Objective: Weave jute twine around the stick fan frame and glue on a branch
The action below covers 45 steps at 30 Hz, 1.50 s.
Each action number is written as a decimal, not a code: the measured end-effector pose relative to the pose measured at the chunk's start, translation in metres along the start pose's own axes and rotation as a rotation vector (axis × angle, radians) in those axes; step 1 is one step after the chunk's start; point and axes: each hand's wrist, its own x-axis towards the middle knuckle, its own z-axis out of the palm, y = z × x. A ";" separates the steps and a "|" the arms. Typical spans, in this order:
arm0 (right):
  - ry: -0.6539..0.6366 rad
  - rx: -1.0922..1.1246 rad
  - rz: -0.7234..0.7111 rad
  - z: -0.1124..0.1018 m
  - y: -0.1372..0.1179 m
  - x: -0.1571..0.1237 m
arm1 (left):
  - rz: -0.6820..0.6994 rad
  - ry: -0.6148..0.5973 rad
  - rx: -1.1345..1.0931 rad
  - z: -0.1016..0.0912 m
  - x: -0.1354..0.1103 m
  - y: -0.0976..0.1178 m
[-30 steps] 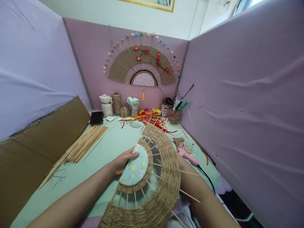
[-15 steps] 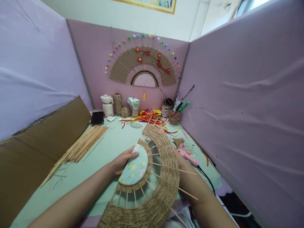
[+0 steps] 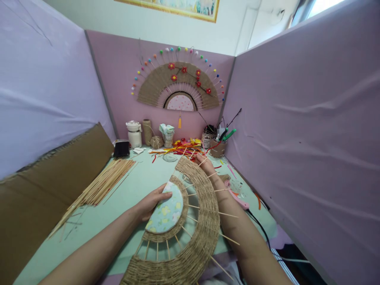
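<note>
While pale, straight wooden sticks [image 3: 97, 180] lie at eight o'clock, our left hand [image 3: 151, 201] grasps the pale-blue floral cloth half-disc [image 3: 166, 211] of the ribbed, brown twine fan [image 3: 209, 213] at six. Weaving looks complete. Our right hand [image 3: 205, 164] is by its one-o'clock end, grip unclear; slender wooden tips [image 3: 229, 239] are bare, perhaps unfinished.

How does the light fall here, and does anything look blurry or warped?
Head view: the window glares nearly white at top right; head view: dark stripes, probably shadows of the sticks, cross the right forearm; head view: the woven fan looks fairly crisp, the framed picture soft; head view: the right panel seems stretched toward the edge.
</note>
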 end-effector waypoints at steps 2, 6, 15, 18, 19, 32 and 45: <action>-0.049 0.036 0.029 0.000 0.002 0.003 | -0.007 -0.006 0.009 0.000 0.000 -0.001; -0.114 0.111 0.061 -0.003 0.004 0.006 | -0.030 -0.013 0.006 0.002 0.000 -0.002; -0.207 0.395 0.173 -0.004 0.002 0.005 | -0.047 -0.037 -0.022 0.004 -0.001 -0.001; -0.149 0.426 0.160 -0.003 0.002 0.005 | -0.057 -0.025 0.004 0.005 -0.001 -0.002; -0.130 0.429 0.154 -0.003 0.001 0.005 | -0.060 -0.019 0.013 0.005 -0.001 -0.002; -0.205 0.160 -0.002 -0.006 0.002 -0.002 | 0.014 0.040 -0.035 0.005 -0.001 0.004; -0.374 -0.015 0.100 -0.009 0.013 -0.004 | 0.088 0.146 -0.021 0.006 0.003 0.002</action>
